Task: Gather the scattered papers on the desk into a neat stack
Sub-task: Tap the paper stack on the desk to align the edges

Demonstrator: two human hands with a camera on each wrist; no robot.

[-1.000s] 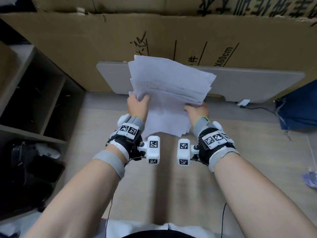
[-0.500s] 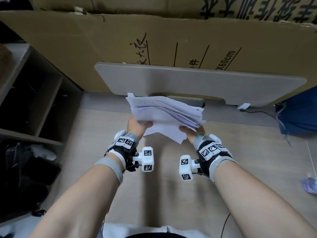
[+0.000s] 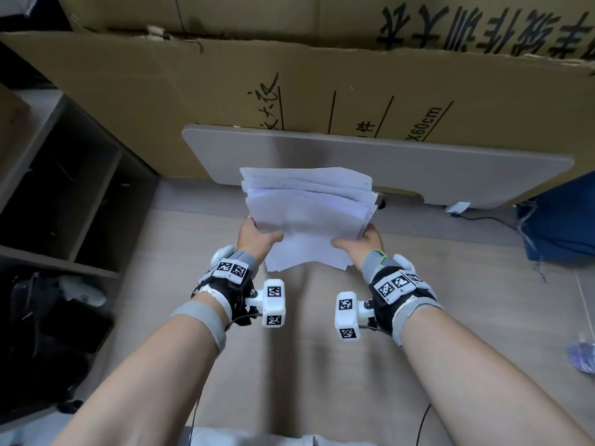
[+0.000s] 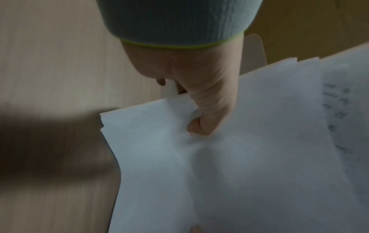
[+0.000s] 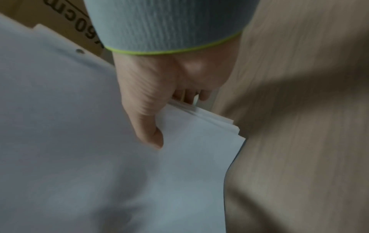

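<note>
A bundle of white papers is held just above the beige desk, tilted with its far edge up and its sheets loosely fanned. My left hand grips the near left edge, thumb on top and fingers underneath. On the near right edge my right hand grips the same way. The left wrist view shows the left hand pinching the papers with its thumb pressed on the top sheet. In the right wrist view, the right hand pinches the papers, whose corner edges sit slightly staggered.
A grey board leans against large cardboard boxes at the desk's back. Dark shelving with clutter stands at the left. A blue bag, a white plug with cable and crumpled plastic lie at the right.
The bundle stood high and fanned a second ago, dropped low and flat toward the desk, and is now tilted up again with its sheets closer together. Both hands kept their grip.
</note>
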